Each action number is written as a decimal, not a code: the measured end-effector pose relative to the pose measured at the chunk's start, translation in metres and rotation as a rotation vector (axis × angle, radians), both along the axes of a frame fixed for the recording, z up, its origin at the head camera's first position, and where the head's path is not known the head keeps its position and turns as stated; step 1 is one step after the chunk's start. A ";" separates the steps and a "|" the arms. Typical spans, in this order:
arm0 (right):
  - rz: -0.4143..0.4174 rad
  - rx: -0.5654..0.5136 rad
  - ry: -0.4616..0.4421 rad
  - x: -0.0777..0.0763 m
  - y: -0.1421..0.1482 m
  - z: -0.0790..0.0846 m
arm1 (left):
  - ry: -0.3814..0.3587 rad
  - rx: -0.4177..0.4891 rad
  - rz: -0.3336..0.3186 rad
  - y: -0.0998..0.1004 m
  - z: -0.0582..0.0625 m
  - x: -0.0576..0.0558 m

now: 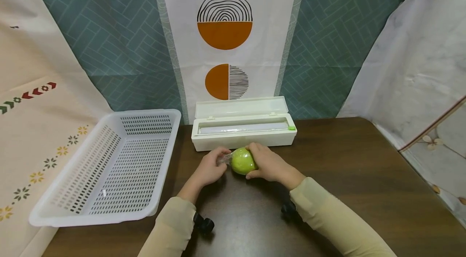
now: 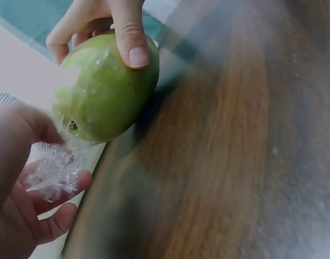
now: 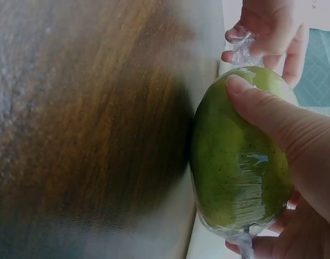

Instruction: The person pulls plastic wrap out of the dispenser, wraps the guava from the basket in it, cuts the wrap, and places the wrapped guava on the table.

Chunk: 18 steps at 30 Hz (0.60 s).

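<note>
A green oval fruit, shaped like a mango [image 1: 243, 161], is wrapped in clear plastic film and held just above the brown table. My right hand [image 1: 268, 162] grips its right side, the thumb [image 3: 262, 105] lying along the skin and the other fingers round the far side. Bunched plastic wrap [image 2: 56, 170] sticks out from the fruit's left end. My left hand [image 1: 210, 168] holds this crumpled film between thumb and curled fingers. In the right wrist view, a second twisted tail of film [image 3: 246, 245] hangs from the opposite end, beside the right fingers.
Behind the hands stands a white wrap dispenser box [image 1: 244, 142], its lid [image 1: 242, 106] raised and a film roll [image 1: 240, 128] inside. A white perforated basket [image 1: 91, 220] sits at the left, with a small white scrap [image 1: 104, 193] in it. Patterned cloths hang behind the table.
</note>
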State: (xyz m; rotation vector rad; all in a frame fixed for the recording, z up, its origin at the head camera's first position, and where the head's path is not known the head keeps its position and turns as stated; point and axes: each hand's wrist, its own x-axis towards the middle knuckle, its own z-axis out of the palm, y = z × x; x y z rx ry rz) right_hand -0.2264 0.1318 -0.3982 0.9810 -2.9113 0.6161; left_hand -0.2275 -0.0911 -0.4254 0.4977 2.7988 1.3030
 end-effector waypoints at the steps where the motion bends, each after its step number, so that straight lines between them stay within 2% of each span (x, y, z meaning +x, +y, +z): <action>1: 0.001 0.002 0.001 0.000 0.000 0.000 | 0.022 -0.012 -0.010 0.000 0.000 0.001; 6: 0.004 0.012 0.014 0.000 0.000 -0.001 | 0.186 -0.166 -0.061 0.002 0.001 0.004; 10: 0.009 0.006 0.011 0.000 0.000 -0.001 | 0.321 -0.296 -0.052 0.004 0.000 0.005; 15: 0.006 0.009 -0.003 0.000 0.000 0.001 | 0.445 -0.323 -0.015 0.005 -0.003 0.006; 18: 0.003 0.015 -0.007 0.001 0.000 0.002 | 0.484 -0.334 -0.014 0.006 -0.002 0.006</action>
